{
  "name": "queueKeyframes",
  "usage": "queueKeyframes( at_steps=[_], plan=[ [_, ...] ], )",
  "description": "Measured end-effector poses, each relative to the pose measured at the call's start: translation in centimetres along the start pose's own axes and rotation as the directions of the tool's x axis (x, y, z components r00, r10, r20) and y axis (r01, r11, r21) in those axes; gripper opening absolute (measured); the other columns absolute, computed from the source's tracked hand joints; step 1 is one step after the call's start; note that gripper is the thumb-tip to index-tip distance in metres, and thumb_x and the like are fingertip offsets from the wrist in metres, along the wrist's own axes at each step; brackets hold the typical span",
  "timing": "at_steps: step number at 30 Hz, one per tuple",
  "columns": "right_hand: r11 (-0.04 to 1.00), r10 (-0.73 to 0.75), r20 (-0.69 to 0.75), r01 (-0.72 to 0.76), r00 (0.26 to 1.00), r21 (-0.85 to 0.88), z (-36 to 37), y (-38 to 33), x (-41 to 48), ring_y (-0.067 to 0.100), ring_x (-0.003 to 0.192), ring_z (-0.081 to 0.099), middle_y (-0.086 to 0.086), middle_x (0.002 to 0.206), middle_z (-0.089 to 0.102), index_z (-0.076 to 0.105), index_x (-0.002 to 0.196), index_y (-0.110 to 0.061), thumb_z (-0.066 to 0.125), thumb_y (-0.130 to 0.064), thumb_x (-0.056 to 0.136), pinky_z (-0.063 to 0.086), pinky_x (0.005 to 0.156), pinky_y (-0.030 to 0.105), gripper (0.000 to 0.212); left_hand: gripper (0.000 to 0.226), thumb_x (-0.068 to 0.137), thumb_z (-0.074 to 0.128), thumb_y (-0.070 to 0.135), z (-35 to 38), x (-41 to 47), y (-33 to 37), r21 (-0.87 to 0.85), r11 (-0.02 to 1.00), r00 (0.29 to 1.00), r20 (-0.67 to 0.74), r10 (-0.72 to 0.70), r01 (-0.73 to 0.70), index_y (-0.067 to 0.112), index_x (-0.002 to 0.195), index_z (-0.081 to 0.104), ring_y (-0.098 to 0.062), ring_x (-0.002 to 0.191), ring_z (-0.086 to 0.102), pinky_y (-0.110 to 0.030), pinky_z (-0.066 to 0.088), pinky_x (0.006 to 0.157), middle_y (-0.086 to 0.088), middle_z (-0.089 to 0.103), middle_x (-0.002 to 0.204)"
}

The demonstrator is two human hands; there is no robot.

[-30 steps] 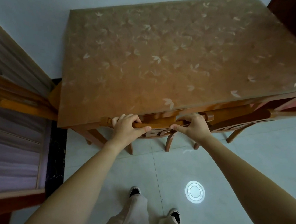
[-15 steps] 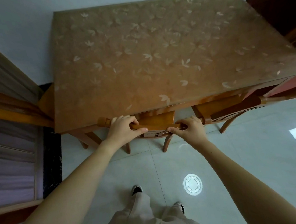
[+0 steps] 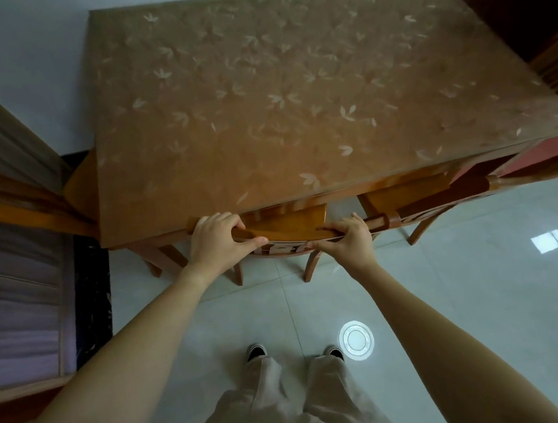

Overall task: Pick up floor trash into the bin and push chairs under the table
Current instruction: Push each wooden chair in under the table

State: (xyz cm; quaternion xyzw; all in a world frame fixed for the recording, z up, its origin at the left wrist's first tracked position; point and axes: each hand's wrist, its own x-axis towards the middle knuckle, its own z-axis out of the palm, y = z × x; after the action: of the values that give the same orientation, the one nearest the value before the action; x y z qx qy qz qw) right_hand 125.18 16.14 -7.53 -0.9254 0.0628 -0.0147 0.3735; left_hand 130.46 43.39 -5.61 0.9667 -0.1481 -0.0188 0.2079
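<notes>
A wooden chair (image 3: pixel 286 233) stands pushed under the near edge of the brown table (image 3: pixel 292 89), which has a leaf-patterned cover. Only the chair's curved top rail, part of its seat and its legs show. My left hand (image 3: pixel 215 242) grips the left end of the top rail. My right hand (image 3: pixel 346 240) grips the rail near its right end. A second wooden chair (image 3: pixel 441 199) sits to the right, also tucked under the table edge. No trash or bin is in view.
A third chair (image 3: pixel 79 194) stands at the table's left side, next to a wooden-framed sliding door (image 3: pixel 12 273). Dark wooden furniture (image 3: pixel 539 11) stands at the far right. My feet (image 3: pixel 296 352) are on pale glossy floor tiles behind the chair.
The chair has slid further under the table while both hands keep hold of its top rail. My view has shifted slightly and my feet have come closer.
</notes>
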Motion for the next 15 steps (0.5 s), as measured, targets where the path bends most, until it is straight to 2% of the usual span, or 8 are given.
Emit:
queueKeyframes(
  at_steps=[3, 5, 8, 10, 13, 15],
  plan=[
    [0.999, -0.038, 0.009, 0.038, 0.999, -0.004, 0.1, 1.0, 0.2, 0.018, 0.090, 0.064, -0.014, 0.083, 0.068, 0.076, 0.093, -0.023, 0.067, -0.075, 0.061, 0.029, 0.114, 0.042, 0.062, 0.055, 0.068, 0.055, 0.082, 0.4, -0.7, 0.4, -0.015, 0.999, 0.999, -0.017, -0.045, 0.045, 0.028, 0.079, 0.060, -0.008, 0.077, 0.051, -0.028, 0.034, 0.078, 0.016, 0.056, 0.079],
    [0.998, -0.068, 0.015, 0.068, 0.998, 0.001, -0.1, 1.7, 0.4, 0.019, 0.091, 0.063, -0.016, 0.082, 0.067, 0.075, 0.091, -0.025, 0.066, -0.079, 0.061, 0.029, 0.111, 0.037, 0.063, 0.056, 0.068, 0.055, 0.082, 0.7, -1.3, 0.8, -0.015, 0.997, 0.997, -0.036, -0.070, 0.070, 0.028, 0.080, 0.061, -0.008, 0.078, 0.052, -0.028, 0.035, 0.079, 0.016, 0.057, 0.079],
    [0.991, -0.133, 0.030, 0.133, 0.991, 0.004, -0.9, 1.9, 0.5, 0.015, 0.090, 0.058, -0.015, 0.081, 0.066, 0.076, 0.090, -0.023, 0.064, -0.078, 0.063, 0.019, 0.104, 0.012, 0.062, 0.058, 0.069, 0.053, 0.082, 0.8, -1.9, 1.6, -0.022, 0.995, 0.994, -0.050, -0.097, 0.096, 0.026, 0.080, 0.061, -0.008, 0.079, 0.053, -0.029, 0.039, 0.079, 0.015, 0.058, 0.079],
    [0.982, -0.184, 0.037, 0.183, 0.982, 0.034, -1.5, 1.8, 0.4, 0.011, 0.086, 0.056, -0.015, 0.079, 0.066, 0.076, 0.088, -0.023, 0.061, -0.079, 0.067, 0.015, 0.096, 0.002, 0.061, 0.059, 0.068, 0.052, 0.083, 0.9, -2.2, 1.9, -0.032, 0.994, 0.993, -0.046, -0.110, 0.109, 0.026, 0.080, 0.060, -0.008, 0.080, 0.054, -0.028, 0.038, 0.079, 0.015, 0.059, 0.079],
    [0.975, -0.211, 0.066, 0.206, 0.975, 0.081, -2.0, 2.1, 0.4, 0.005, 0.085, 0.054, -0.016, 0.078, 0.066, 0.075, 0.086, -0.026, 0.055, -0.080, 0.073, 0.019, 0.091, 0.005, 0.059, 0.060, 0.066, 0.051, 0.083, 0.7, -2.4, 2.5, -0.043, 0.991, 0.990, -0.039, -0.132, 0.130, 0.025, 0.081, 0.062, -0.009, 0.084, 0.055, -0.027, 0.034, 0.080, 0.014, 0.060, 0.082],
    [0.976, -0.209, 0.075, 0.204, 0.975, 0.074, -2.0, 2.4, 0.6, -0.001, 0.086, 0.049, -0.017, 0.080, 0.066, 0.075, 0.087, -0.028, 0.055, -0.080, 0.074, 0.023, 0.088, 0.011, 0.057, 0.057, 0.066, 0.059, 0.078, 0.5, -2.5, 3.0, -0.063, 0.986, 0.986, -0.042, -0.160, 0.157, 0.024, 0.084, 0.064, -0.010, 0.088, 0.053, -0.027, 0.033, 0.081, 0.012, 0.062, 0.086]
  ],
)
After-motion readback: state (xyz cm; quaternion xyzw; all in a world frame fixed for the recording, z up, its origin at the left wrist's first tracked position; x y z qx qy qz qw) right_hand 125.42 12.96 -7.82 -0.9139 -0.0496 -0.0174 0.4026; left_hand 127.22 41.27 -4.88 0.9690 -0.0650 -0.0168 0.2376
